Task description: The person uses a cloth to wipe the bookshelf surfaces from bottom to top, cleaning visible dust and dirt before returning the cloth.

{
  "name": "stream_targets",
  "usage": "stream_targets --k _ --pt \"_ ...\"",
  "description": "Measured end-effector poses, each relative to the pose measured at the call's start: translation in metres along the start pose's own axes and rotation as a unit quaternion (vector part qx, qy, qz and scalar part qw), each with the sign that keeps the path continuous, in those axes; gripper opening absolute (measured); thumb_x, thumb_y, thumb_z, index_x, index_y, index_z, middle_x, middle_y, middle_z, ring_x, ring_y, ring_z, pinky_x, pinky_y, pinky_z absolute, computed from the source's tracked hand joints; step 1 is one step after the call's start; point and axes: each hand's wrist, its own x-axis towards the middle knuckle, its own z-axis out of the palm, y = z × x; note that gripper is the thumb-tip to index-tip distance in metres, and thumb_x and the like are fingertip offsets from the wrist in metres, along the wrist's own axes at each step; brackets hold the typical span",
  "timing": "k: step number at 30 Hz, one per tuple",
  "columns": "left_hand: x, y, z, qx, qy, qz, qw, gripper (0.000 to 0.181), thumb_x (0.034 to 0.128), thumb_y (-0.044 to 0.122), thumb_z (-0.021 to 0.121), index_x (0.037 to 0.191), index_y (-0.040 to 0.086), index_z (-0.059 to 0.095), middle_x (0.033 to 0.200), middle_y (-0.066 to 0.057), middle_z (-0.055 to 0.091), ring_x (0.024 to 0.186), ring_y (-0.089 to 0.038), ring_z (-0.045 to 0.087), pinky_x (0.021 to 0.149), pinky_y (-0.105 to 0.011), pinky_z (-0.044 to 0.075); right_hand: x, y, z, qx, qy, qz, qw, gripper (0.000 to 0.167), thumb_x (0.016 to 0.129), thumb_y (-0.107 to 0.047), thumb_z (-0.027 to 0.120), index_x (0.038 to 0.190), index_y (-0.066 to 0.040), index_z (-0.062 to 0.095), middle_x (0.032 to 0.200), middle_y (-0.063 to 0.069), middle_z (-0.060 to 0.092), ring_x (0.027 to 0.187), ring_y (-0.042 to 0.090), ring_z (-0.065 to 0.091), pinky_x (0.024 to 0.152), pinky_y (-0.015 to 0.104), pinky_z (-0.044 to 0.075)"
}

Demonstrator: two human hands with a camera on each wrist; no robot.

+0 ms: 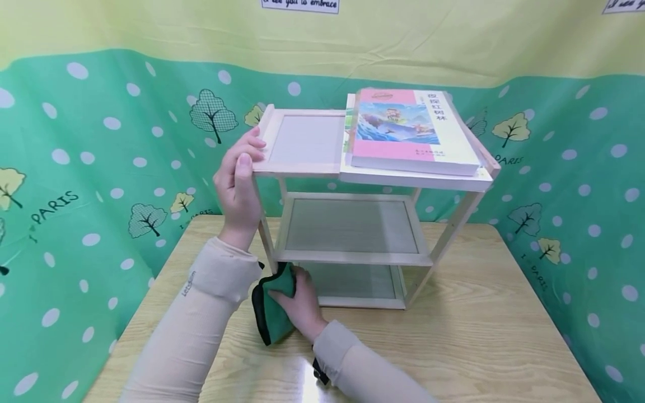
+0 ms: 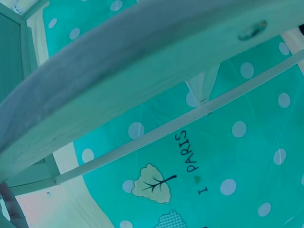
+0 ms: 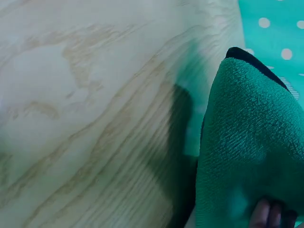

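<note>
A pale wooden three-tier shelf [image 1: 353,258] stands on the table. My left hand [image 1: 241,184] grips the left end of its top tier, thumb toward the front corner. The left wrist view shows the shelf's curved top edge [image 2: 118,80] close up, with a bit of finger at the lower left. Down by the front left leg, my right hand [image 1: 302,302] holds a folded green cloth [image 1: 277,313] with black edging against that leg. In the right wrist view the fuzzy cloth [image 3: 247,137] fills the right side, fingertips [image 3: 266,216] showing at the bottom. The cloth hides the leg's lower part.
A thick pink-and-white book [image 1: 413,134] lies on a larger white one [image 1: 418,178] on the right half of the top tier. Beneath everything is a wood-grain table [image 1: 478,336]. A green and yellow patterned curtain [image 1: 116,168] hangs behind and at both sides.
</note>
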Motion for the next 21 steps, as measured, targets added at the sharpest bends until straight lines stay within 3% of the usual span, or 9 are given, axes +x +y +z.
stream_targets --k 4,8,13,21 --pt "0.0 0.0 0.001 0.002 -0.002 0.002 1.0 0.03 0.0892 0.013 0.039 0.081 -0.012 0.053 0.099 0.009 0.068 0.125 -0.03 0.06 0.115 -0.045 0.042 0.0 0.006 0.001 -0.076 -0.011 -0.006 0.997 0.074 0.085 -0.039 0.075 0.14 -0.001 0.045 0.127 0.02 0.052 0.113 0.032 0.056 0.097 0.049 0.051" --pt "0.0 0.001 0.0 0.005 -0.004 -0.001 1.0 0.031 0.0895 0.014 0.039 0.081 -0.012 0.053 0.1 0.01 0.068 0.126 -0.03 0.06 0.115 -0.045 0.041 0.001 0.009 -0.002 -0.129 -0.046 -0.01 0.9905 0.08 0.085 -0.042 0.074 0.145 0.001 0.041 0.132 0.024 0.05 0.118 0.036 0.054 0.099 0.05 0.051" --pt "-0.001 0.001 -0.001 0.012 -0.006 -0.008 0.9999 0.031 0.0898 0.015 0.039 0.081 -0.012 0.053 0.1 0.01 0.068 0.126 -0.029 0.059 0.115 -0.045 0.041 0.004 0.013 -0.005 -0.13 -0.078 -0.017 0.9883 0.072 0.086 -0.039 0.074 0.14 -0.001 0.046 0.126 0.016 0.058 0.115 0.031 0.057 0.097 0.045 0.052" --pt "0.0 0.002 -0.001 0.012 -0.001 -0.005 0.9999 0.031 0.0896 0.015 0.04 0.081 -0.012 0.053 0.1 0.01 0.068 0.125 -0.029 0.06 0.115 -0.044 0.042 0.007 0.016 -0.011 -0.122 -0.074 -0.033 0.9892 0.046 0.087 -0.027 0.073 0.123 -0.004 0.054 0.111 0.01 0.063 0.102 0.025 0.062 0.087 0.038 0.055"
